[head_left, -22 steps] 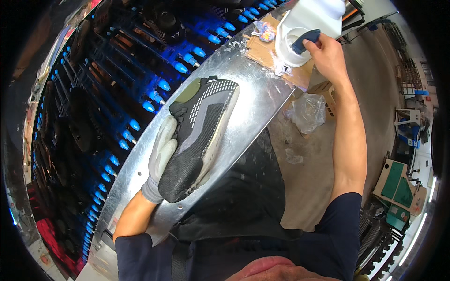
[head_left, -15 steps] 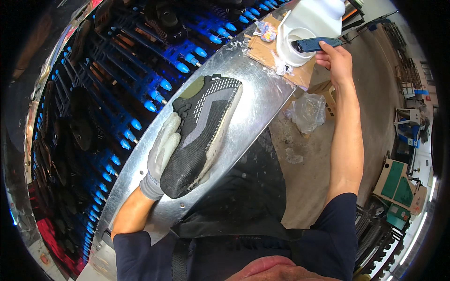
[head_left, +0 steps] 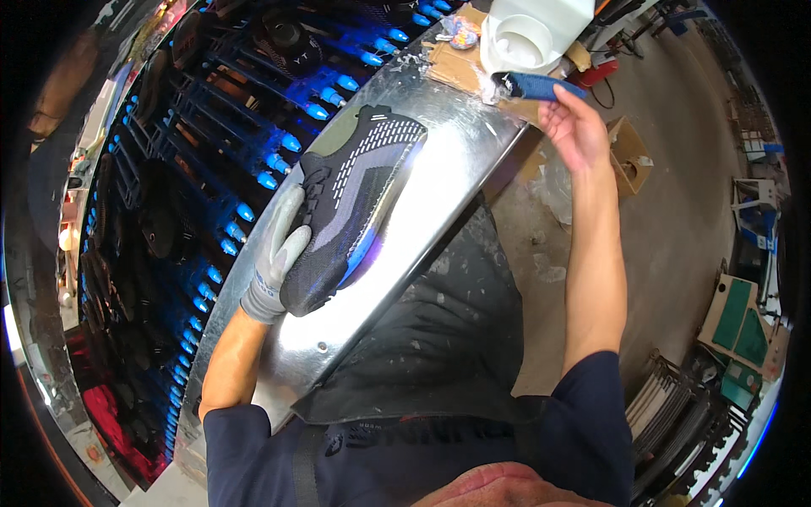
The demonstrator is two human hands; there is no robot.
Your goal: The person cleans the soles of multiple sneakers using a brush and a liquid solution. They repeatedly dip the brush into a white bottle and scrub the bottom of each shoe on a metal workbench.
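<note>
Gripping a blue brush (head_left: 534, 85), the right hand (head_left: 574, 127) hovers beside the white tub (head_left: 532, 34).

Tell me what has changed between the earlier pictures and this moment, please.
The right hand has lifted the blue-handled brush out of the white tub and drawn it back toward the person; the brush now hangs just outside the tub's rim. The gloved left hand still holds the dark shoe on the metal bench, in nearly the same place.
</note>
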